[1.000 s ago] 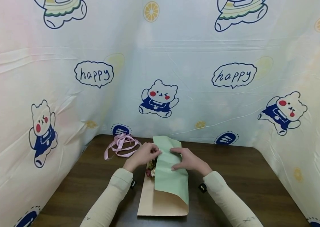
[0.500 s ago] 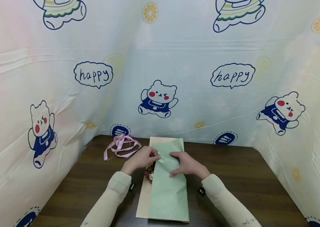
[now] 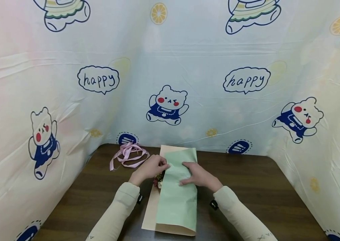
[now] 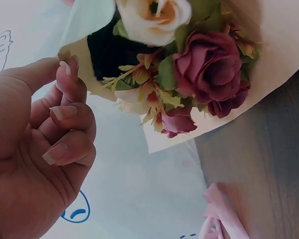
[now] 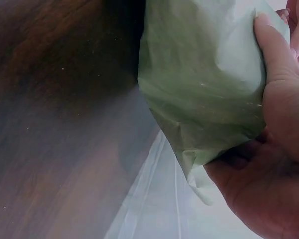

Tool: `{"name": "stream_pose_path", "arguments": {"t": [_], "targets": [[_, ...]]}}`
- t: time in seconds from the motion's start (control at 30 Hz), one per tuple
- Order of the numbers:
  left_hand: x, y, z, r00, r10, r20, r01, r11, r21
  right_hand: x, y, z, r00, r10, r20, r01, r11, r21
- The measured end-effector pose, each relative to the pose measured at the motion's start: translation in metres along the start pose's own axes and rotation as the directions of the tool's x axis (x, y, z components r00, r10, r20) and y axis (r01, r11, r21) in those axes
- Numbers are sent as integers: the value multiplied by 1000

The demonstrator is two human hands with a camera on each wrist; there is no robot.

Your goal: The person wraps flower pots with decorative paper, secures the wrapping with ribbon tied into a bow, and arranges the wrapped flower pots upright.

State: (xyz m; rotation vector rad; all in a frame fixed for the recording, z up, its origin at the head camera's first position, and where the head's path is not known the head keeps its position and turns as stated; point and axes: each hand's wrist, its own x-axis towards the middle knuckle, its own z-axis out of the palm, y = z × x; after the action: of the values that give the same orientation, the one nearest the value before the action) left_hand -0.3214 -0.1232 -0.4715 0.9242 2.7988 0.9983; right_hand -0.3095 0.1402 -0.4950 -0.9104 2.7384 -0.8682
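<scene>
A bouquet of flowers [image 4: 212,67] lies inside a sheet of wrapping paper [image 3: 176,204], green on one face and tan on the other. The green side is folded over from the right, covering most of the bouquet. Dark red roses and a cream rose [image 4: 152,21] show at the left opening. My left hand [image 3: 150,169] pinches the flap's left edge between thumb and index finger, its other fingers curled. Over the right part of the fold, my right hand [image 3: 200,175] holds the paper between spread thumb and fingers; some of those fingertips are hidden.
Loops of pink ribbon [image 3: 129,155] lie on the dark wooden table [image 3: 248,194] at the back left. A printed cloth [image 3: 170,50] with bears hangs behind the table and along both sides.
The green flap's near end has come down flatter over the tan side, its front edge still slightly raised. The tan back layer now shows at the far end. Both hands moved slightly toward me.
</scene>
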Motion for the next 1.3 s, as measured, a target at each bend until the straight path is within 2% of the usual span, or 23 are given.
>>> {"name": "stream_pose_path", "arguments": {"t": [0.1, 0.33, 0.8, 0.9, 1.0, 1.07, 1.1, 1.17, 1.3], "targets": [[1, -1, 0, 1000, -3, -14, 3, 1000, 19, 1, 0, 1, 1000, 18, -4, -18, 1000, 8], [3, 0, 0, 999, -10, -41, 12, 999, 53, 1, 2, 8, 999, 48, 15, -47, 996, -80], [3, 5, -2, 994, -75, -82, 80, 995, 65, 1, -6, 9, 993, 116, 14, -113, 986, -125], [1, 8, -2, 984, -67, -168, 83, 993, 88, 2, -7, 9, 991, 132, 18, -129, 985, -116], [-2, 14, 1, 953, -34, -300, 67, 992, 103, 2, -8, 8, 988, 152, 18, -150, 982, -113], [-4, 20, 4, 936, -7, -351, 43, 995, 94, 2, -9, 8, 988, 153, 13, -151, 983, -109], [-5, 23, 7, 936, -1, -352, 32, 996, 83, 2, -10, 8, 989, 149, 10, -147, 983, -108], [-9, 29, 14, 952, 10, -305, 10, 998, 66, 2, -10, 8, 991, 137, 8, -135, 984, -117], [-20, 44, 35, 994, 44, -104, -40, 999, 37, 1, -10, 7, 995, 100, 10, -98, 986, -134]]}}
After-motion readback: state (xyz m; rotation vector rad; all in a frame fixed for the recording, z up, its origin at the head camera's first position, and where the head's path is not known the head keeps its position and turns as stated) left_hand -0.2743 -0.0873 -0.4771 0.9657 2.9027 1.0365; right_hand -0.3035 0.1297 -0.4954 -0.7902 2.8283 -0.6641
